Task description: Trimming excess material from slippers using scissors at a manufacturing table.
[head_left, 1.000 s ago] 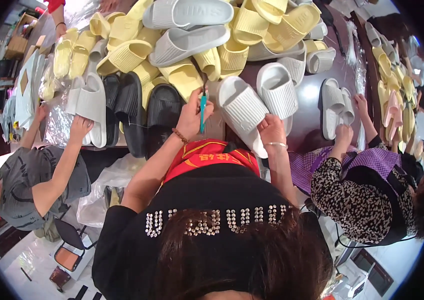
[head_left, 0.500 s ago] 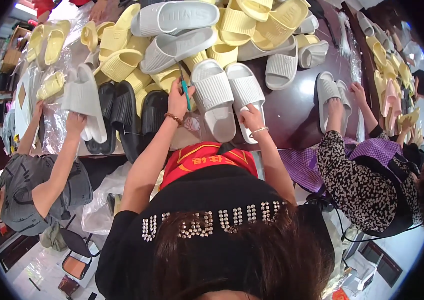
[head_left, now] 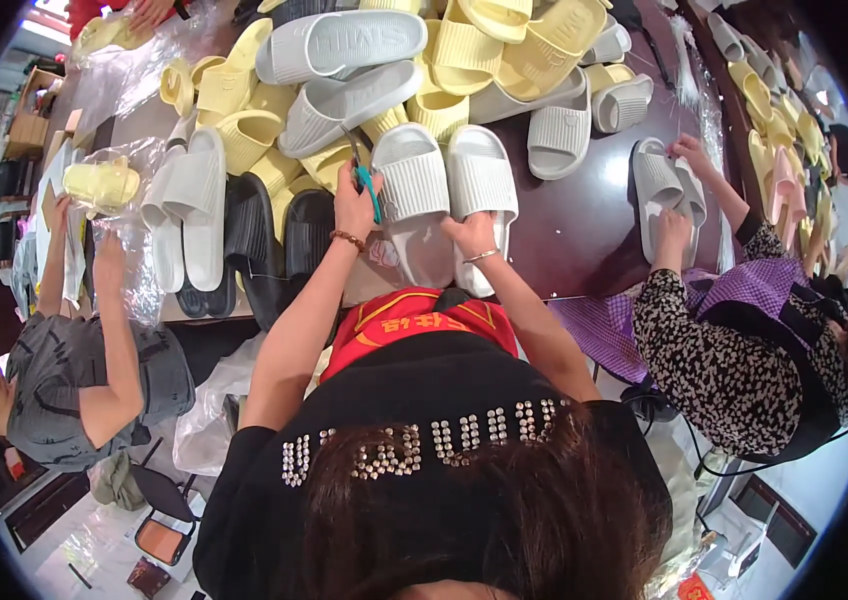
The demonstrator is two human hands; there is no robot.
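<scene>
My left hand (head_left: pixel 352 203) grips a pair of teal-handled scissors (head_left: pixel 364 176), blades pointing up toward the pile. My right hand (head_left: pixel 471 234) rests on the lower end of a pair of white ribbed slides (head_left: pixel 444 190) lying side by side on the dark table (head_left: pixel 574 225). The left slide sits just right of the scissors. My dark cap with studs and my hair fill the bottom of the view.
A heap of yellow slides (head_left: pixel 504 40) and grey slides (head_left: pixel 339 70) covers the far table. Black slides (head_left: pixel 259 245) lie at left. A person in grey (head_left: pixel 84 370) bags slides at left; a person in a patterned top (head_left: pixel 724 350) handles grey slides (head_left: pixel 664 190) at right.
The white pair has come closer toward me and lies flat under my right hand. My left hand with the scissors has shifted next to it. The view has tilted.
</scene>
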